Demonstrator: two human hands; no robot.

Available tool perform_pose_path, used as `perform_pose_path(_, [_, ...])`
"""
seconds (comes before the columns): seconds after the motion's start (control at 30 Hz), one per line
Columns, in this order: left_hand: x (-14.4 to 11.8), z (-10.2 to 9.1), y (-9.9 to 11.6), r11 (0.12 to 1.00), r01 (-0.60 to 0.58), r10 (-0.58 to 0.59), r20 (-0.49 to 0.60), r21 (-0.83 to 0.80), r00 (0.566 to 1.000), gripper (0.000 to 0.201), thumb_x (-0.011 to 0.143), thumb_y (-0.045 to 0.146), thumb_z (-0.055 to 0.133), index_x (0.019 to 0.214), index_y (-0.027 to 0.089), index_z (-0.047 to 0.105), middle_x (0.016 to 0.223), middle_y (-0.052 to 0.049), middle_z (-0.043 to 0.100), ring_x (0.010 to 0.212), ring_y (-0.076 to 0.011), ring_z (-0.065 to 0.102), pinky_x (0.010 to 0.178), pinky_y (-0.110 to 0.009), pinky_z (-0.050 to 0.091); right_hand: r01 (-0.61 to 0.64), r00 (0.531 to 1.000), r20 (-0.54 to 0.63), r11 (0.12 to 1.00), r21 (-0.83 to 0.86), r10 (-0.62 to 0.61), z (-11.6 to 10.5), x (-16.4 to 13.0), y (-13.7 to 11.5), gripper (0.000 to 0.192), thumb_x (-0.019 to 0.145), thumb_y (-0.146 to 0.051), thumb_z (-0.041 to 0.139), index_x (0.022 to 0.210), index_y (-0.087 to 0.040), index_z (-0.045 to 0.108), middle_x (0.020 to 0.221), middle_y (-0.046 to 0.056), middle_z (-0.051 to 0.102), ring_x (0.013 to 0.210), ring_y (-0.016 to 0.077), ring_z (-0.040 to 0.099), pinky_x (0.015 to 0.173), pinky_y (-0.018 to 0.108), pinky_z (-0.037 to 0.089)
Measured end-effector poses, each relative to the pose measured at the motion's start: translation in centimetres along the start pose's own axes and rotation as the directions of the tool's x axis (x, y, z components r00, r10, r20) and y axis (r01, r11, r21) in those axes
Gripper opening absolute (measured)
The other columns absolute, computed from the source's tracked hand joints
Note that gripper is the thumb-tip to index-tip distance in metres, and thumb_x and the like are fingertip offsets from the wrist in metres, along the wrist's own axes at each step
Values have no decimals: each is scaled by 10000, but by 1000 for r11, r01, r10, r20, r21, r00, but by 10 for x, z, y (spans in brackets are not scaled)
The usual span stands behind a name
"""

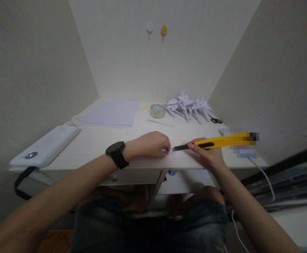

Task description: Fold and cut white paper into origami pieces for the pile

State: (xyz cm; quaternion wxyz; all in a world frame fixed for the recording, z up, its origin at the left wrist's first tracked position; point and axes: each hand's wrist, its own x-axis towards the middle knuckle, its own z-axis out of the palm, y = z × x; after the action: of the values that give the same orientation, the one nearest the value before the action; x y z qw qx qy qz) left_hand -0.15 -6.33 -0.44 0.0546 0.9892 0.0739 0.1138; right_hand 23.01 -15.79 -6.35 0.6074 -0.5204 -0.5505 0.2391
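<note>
My left hand (154,144), with a black watch (115,150) on its wrist, is closed near the front edge of the white desk (95,147). Its fingers press on a small piece of white paper (166,150), most of which they hide. My right hand (207,151) grips a yellow box cutter (216,141). The dark blade is out and points left, its tip at the paper just right of my left fingers. Behind my hands lies a thin white paper stick (160,122).
Paper sheets (111,111) lie at the back left. A tape roll (158,111), a heap of paper pinwheels (187,105) and scissors (215,120) are at the back right. A white box-like device (46,146) with a black strap is at the left edge. A white cable (267,179) hangs at right.
</note>
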Motion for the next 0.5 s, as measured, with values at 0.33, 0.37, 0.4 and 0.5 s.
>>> perform_pose_path(0.33, [3, -1, 1, 999, 39, -40, 21, 14, 999, 160, 774, 146, 617, 841, 178, 759, 870, -77, 767, 830, -190, 696, 804, -297, 507, 50, 998, 53, 982, -181, -41, 2, -5, -15, 233, 704, -420, 809, 804, -216, 759, 844, 66, 759, 772, 224, 685, 727, 353, 558])
perform_pose_path(0.37, [3, -1, 1, 999, 43, -43, 17, 9, 999, 158, 774, 150, 620, 839, 183, 760, 859, -73, 767, 820, -187, 695, 799, -295, 505, 53, 998, 47, 979, -196, -45, 2, -5, -15, 235, 710, -424, 804, 807, -215, 759, 845, 66, 759, 772, 225, 685, 724, 353, 558])
perform_pose_path(0.4, [3, -1, 0, 999, 46, -46, 13, 3, 999, 156, 773, 154, 622, 836, 188, 761, 847, -68, 767, 807, -183, 694, 794, -293, 503, 57, 998, 40, 977, -205, -50, 2, -5, -15, 236, 714, -427, 801, 808, -215, 758, 845, 67, 759, 773, 226, 685, 722, 352, 558])
perform_pose_path(0.5, [4, -1, 0, 999, 43, -43, 0, -22, 999, 156, 762, 150, 624, 821, 200, 760, 809, -53, 762, 763, -171, 687, 771, -285, 499, 67, 997, 38, 977, -200, -61, 3, -5, -15, 233, 718, -426, 798, 805, -214, 757, 836, 64, 758, 773, 224, 688, 723, 348, 562])
